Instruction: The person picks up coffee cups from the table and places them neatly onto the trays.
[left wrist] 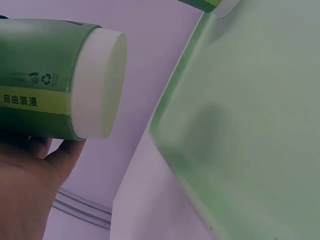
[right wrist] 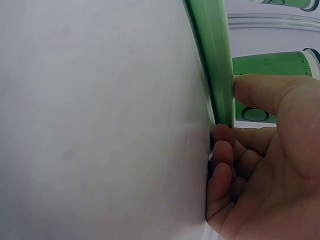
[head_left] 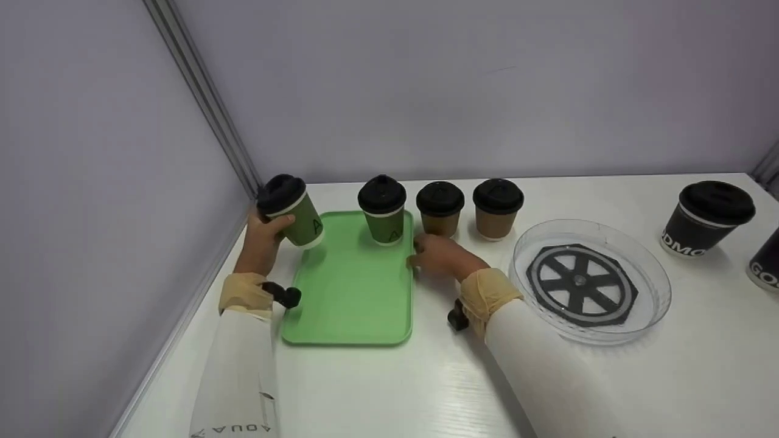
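My left hand grips a green paper coffee cup with a black lid. The cup leans, its white base over the far left corner of the green tray. In the left wrist view the held cup lies sideways, clear of the tray, its lid mostly out of frame. At the tray's right side, my right hand pinches the rim, thumb on the inner side and fingers curled at the outer side, as the right wrist view shows on the tray edge. Another green cup stands upright on the tray's far right part.
Two brown cups with black lids stand behind and right of my right hand. A round clear dish with a dark wheel-shaped piece sits beside my right forearm. Black cups stand far right. Walls border the white table.
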Available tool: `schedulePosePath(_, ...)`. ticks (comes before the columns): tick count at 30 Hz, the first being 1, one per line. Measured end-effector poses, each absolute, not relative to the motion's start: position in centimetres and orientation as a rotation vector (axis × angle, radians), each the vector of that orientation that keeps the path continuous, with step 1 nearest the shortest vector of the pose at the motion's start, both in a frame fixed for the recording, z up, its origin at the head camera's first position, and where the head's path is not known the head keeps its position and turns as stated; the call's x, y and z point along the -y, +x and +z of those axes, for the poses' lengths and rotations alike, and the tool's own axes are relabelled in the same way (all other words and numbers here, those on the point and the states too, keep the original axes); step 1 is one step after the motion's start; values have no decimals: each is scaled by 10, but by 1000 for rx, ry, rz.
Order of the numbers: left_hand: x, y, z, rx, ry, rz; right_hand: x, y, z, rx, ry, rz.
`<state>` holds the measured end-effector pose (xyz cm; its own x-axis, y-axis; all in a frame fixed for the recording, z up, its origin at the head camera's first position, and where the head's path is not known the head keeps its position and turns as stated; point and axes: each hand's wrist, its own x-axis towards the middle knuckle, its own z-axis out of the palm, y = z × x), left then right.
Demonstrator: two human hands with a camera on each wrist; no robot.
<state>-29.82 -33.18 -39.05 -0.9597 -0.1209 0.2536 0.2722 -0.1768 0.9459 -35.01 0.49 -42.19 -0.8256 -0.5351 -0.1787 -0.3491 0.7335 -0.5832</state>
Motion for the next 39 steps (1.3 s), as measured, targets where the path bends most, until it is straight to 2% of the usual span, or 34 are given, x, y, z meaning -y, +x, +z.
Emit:
schedulePosePath(7,329,-308,-390,1950,-126,-2198,-6,-349,-421,-2617,-677,-775)
schedulePosePath(15,324,-318,-392,1961,-187,-2251,-4,-347,-420,-2614,-666,-796)
schedulePosePath(25,321,-322,-374,2211,-219,-2090,-3,-350,-420,-2620,-694,-794)
schedulePosePath(39,328,-342,-393,2370,-284,-2092,-4,-351,-423,-2628,-673,-768)
